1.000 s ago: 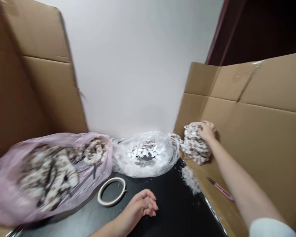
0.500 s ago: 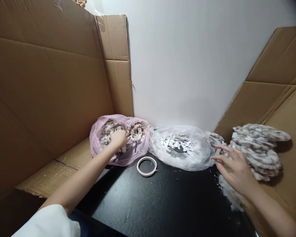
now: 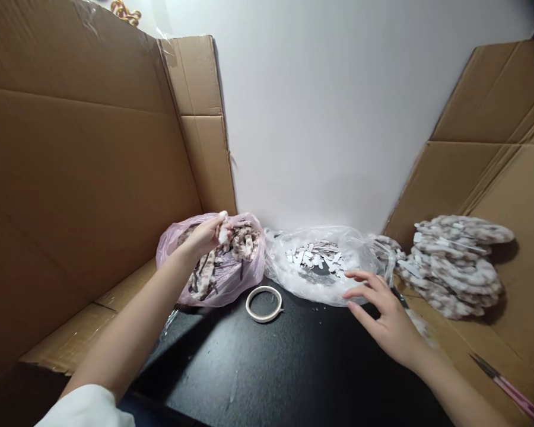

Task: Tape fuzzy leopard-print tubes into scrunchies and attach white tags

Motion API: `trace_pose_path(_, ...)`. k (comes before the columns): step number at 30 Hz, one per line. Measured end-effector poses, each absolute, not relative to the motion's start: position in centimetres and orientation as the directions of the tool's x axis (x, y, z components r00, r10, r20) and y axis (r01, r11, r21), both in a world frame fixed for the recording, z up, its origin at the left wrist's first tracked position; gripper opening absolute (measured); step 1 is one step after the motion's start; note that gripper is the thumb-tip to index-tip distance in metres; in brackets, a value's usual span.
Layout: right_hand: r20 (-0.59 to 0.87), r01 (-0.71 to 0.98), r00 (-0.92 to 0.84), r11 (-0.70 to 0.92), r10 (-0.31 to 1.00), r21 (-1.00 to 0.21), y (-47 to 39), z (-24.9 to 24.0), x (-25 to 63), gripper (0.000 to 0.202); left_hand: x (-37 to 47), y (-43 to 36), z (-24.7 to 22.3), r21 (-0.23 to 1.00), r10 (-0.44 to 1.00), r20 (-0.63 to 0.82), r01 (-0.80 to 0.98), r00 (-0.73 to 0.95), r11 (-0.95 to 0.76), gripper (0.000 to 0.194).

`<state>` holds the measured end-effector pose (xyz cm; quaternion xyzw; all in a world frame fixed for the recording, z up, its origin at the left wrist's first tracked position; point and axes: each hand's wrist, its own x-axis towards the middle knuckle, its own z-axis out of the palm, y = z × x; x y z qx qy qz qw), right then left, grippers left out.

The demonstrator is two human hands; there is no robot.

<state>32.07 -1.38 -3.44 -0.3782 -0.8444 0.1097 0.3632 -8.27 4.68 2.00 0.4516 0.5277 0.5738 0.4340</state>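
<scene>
My left hand is closed on a fluffy white-and-brown piece, just above the pink plastic bag. Inside that bag lie more fluffy brown-and-white pieces with thin dark strips. My right hand holds nothing, its fingers spread and curved over the near right edge of a clear plastic bag. White flat tags lie heaped in the clear bag. A roll of tape rests flat on the black table between the two bags.
At the right, a pile of fluffy brown-and-white loops with white tags lies on cardboard. Pink-handled scissors sit at the lower right. Tall cardboard panels stand at the left, and others at the right, against a pale wall.
My left hand has risen from within the pink bag with a fluffy piece. My right hand has moved left, from beside the fluffy pile to the clear bag. The scissors have come into view.
</scene>
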Motion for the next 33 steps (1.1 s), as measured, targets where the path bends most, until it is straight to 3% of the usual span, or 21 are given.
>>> trace_pose_path(3, 0.458, 0.432, -0.439, 0.628, 0.773, -0.647, -2.0, -0.9, 28.9, 0.010, -3.7, 3.7, 4.4, 0.980, 0.984, 0.099, -0.157, -0.148, -0.122, 0.024)
trace_pose_path(6, 0.472, 0.311, -0.441, 0.624, 0.763, -0.717, -2.4, 1.2, 25.8, 0.006, 1.5, 2.1, 5.5, 0.878, 0.989, 0.140, -0.455, -0.049, -0.147, 0.016)
trace_pose_path(8, 0.511, 0.264, -0.374, 0.617, 0.774, -0.741, -2.6, 2.0, 24.0, 0.023, 4.2, 1.2, 5.3, 0.842, 0.979, 0.193, -0.502, -0.065, -0.199, 0.020)
trace_pose_path(11, 0.508, 0.184, -0.278, 0.564, 0.815, -0.805, -2.5, 2.1, 22.1, 0.042, 6.6, 0.6, 3.7, 0.842, 0.961, 0.258, -0.466, -0.096, -0.272, 0.028)
trace_pose_path(18, 0.409, -0.023, -0.329, 0.426, 0.851, -0.905, -0.4, 0.3, 20.4, 0.019, 6.5, 1.5, 0.3, 0.906, 0.943, 0.333, -0.270, -0.025, -0.327, 0.028)
trace_pose_path(21, 0.282, -0.057, -0.409, 0.285, 0.868, -0.957, 0.5, -0.5, 21.1, 0.019, 4.9, 1.3, 1.5, 0.917, 0.953, 0.302, -0.276, 0.003, -0.289, 0.028)
trace_pose_path(24, 0.183, -0.038, -0.502, 0.190, 0.845, -0.981, 1.2, -1.1, 22.2, 0.020, 3.1, 0.5, 3.6, 0.879, 0.928, 0.371, -0.329, 0.016, -0.345, 0.024)
trace_pose_path(27, 0.207, 0.007, -0.430, 0.233, 0.879, -0.973, 1.6, -1.4, 22.7, 0.020, 2.0, -0.6, 5.2, 0.876, 0.921, 0.380, -0.353, 0.089, -0.328, 0.022)
trace_pose_path(30, 0.348, 0.054, -0.271, 0.375, 0.898, -0.925, 1.2, -1.3, 22.0, 0.025, 2.0, -1.7, 5.6, 0.895, 0.927, 0.346, -0.345, 0.141, -0.282, 0.020)
trace_pose_path(33, 0.484, -0.007, -0.299, 0.506, 0.822, -0.863, 0.1, -1.2, 20.7, 0.040, 2.8, -2.5, 5.3, 0.913, 0.925, 0.311, -0.340, 0.220, -0.226, 0.020)
